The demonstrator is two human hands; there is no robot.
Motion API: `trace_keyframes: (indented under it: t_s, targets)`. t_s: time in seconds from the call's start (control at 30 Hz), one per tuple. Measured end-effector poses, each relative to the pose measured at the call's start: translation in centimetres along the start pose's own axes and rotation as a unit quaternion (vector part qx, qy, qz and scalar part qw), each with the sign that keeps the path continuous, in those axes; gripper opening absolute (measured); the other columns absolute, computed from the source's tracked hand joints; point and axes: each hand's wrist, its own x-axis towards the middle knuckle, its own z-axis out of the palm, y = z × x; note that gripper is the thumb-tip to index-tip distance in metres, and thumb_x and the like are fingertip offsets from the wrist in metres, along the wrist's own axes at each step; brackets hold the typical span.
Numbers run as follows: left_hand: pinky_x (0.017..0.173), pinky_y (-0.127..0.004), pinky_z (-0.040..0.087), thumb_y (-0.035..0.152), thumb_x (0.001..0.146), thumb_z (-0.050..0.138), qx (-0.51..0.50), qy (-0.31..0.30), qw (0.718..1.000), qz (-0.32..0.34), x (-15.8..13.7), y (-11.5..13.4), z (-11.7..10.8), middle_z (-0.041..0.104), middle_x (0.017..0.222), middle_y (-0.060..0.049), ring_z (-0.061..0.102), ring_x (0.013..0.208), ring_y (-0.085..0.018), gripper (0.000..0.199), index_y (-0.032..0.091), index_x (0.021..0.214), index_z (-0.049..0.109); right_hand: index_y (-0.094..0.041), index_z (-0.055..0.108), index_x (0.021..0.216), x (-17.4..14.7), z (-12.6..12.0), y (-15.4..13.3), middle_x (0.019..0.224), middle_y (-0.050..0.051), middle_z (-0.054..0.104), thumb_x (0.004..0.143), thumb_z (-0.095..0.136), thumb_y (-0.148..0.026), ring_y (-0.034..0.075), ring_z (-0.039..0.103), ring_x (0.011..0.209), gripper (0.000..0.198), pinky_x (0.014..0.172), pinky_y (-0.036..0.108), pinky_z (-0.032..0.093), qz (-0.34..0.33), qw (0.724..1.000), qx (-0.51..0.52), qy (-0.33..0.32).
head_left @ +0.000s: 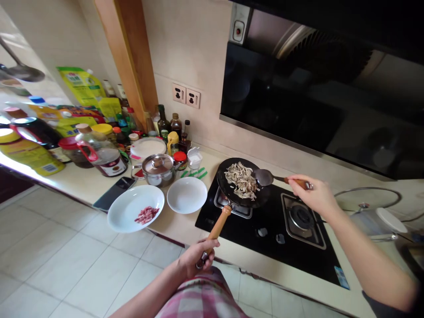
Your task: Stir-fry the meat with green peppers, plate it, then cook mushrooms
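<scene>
Wok with pale mushroom strips sits on the left burner of the black hob; the left hand is clamped on the end of its wooden handle, the proper hold since the metal pan looks hot and fairly heavy. Right of the wok, the right hand is closed around a spatula whose blade rests in the pan. Left of the wok, the pale bench carries two white plates, a lidded pot and crowded bottles against a tiled wall.
</scene>
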Motion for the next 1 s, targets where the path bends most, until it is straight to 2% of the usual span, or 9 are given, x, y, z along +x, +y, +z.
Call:
trace_keyframes:
  t_s: [0.07, 0.13, 0.23, 0.33, 0.4, 0.5, 0.67, 0.87, 1.0]
  targets:
    - [0.035, -0.018, 0.019, 0.039, 0.066, 0.066, 0.0, 0.004, 1.0, 0.0, 0.1, -0.1, 0.0, 0.05, 0.048, 0.007, 0.034, 0.031, -0.005, 0.034, 0.018, 0.088, 0.05, -0.02, 0.071, 0.083, 1.7, 1.2, 1.9, 0.059, 0.003, 0.068, 0.068, 0.069, -0.041, 0.016, 0.062, 0.047, 0.026, 0.046, 0.025, 0.047, 0.095, 0.989, 0.113, 0.024]
    - [0.035, -0.018, 0.019, 0.038, 0.066, 0.066, 0.003, 0.013, 1.0, -0.002, 0.2, -0.1, -0.1, 0.05, 0.047, 0.006, 0.035, 0.032, -0.005, 0.033, 0.018, 0.088, 0.051, -0.015, 0.068, 0.082, 2.4, 4.2, 3.6, 0.047, 0.002, 0.063, 0.064, 0.071, -0.041, 0.016, 0.059, 0.039, 0.031, 0.039, 0.024, 0.044, 0.197, 0.942, 0.266, 0.056]
    - [0.034, -0.017, 0.019, 0.038, 0.066, 0.066, 0.006, 0.024, 1.0, -0.004, 0.4, -0.1, -0.1, 0.051, 0.046, 0.006, 0.037, 0.032, -0.006, 0.033, 0.018, 0.087, 0.05, -0.012, 0.063, 0.087, 1.5, 9.0, 5.3, 0.047, 0.003, 0.063, 0.069, 0.062, -0.046, 0.018, 0.062, 0.042, 0.039, 0.041, 0.026, 0.049, 0.234, 0.905, 0.349, 0.069]
    - [0.034, -0.018, 0.02, 0.038, 0.065, 0.066, 0.006, 0.022, 1.0, 0.001, 0.5, 0.0, -0.2, 0.051, 0.046, 0.006, 0.037, 0.032, -0.006, 0.033, 0.018, 0.086, 0.05, -0.011, 0.062, 0.094, -0.7, 11.0, 5.3, 0.054, 0.004, 0.067, 0.068, 0.065, -0.047, 0.019, 0.065, 0.048, 0.044, 0.045, 0.026, 0.053, 0.212, 0.888, 0.404, 0.055]
    - [0.033, -0.018, 0.019, 0.039, 0.065, 0.068, 0.007, 0.018, 1.0, 0.005, 0.4, 0.1, -0.1, 0.05, 0.045, 0.006, 0.036, 0.03, -0.006, 0.034, 0.017, 0.085, 0.051, -0.012, 0.063, 0.097, -2.3, 10.3, 4.6, 0.058, 0.004, 0.068, 0.07, 0.068, -0.046, 0.018, 0.066, 0.05, 0.044, 0.046, 0.025, 0.053, 0.174, 0.889, 0.422, 0.039]
    - [0.034, -0.017, 0.02, 0.04, 0.062, 0.071, 0.003, 0.017, 1.0, 0.003, 0.2, 0.2, 0.0, 0.049, 0.046, 0.007, 0.036, 0.03, -0.005, 0.037, 0.017, 0.084, 0.052, -0.014, 0.065, 0.097, -4.6, 7.4, 3.2, 0.063, 0.004, 0.069, 0.075, 0.066, -0.045, 0.017, 0.067, 0.053, 0.038, 0.05, 0.026, 0.056, 0.118, 0.914, 0.387, 0.021]
    - [0.034, -0.018, 0.02, 0.041, 0.061, 0.071, 0.004, 0.017, 1.0, 0.003, 0.2, 0.2, 0.2, 0.049, 0.046, 0.007, 0.035, 0.031, -0.004, 0.038, 0.018, 0.083, 0.051, -0.019, 0.066, 0.097, -8.4, 4.2, 1.9, 0.07, 0.004, 0.07, 0.078, 0.064, -0.043, 0.018, 0.068, 0.057, 0.031, 0.055, 0.03, 0.059, 0.082, 0.936, 0.34, 0.028]
    - [0.034, -0.018, 0.019, 0.041, 0.062, 0.071, 0.0, 0.016, 1.0, 0.004, 0.4, -0.1, 0.0, 0.048, 0.046, 0.008, 0.034, 0.032, -0.005, 0.037, 0.018, 0.083, 0.05, -0.017, 0.066, 0.096, -10.5, 8.5, 1.6, 0.069, 0.006, 0.07, 0.079, 0.062, -0.047, 0.02, 0.069, 0.059, 0.034, 0.058, 0.033, 0.06, 0.097, 0.93, 0.355, -0.005]
    - [0.034, -0.018, 0.018, 0.042, 0.062, 0.071, -0.009, 0.014, 1.0, 0.007, 0.4, -0.5, -0.3, 0.048, 0.047, 0.008, 0.035, 0.033, -0.005, 0.038, 0.019, 0.083, 0.049, -0.016, 0.065, 0.1, -10.5, 10.7, 3.8, 0.072, 0.006, 0.07, 0.079, 0.062, -0.045, 0.02, 0.069, 0.062, 0.037, 0.061, 0.034, 0.06, 0.115, 0.933, 0.34, 0.043]
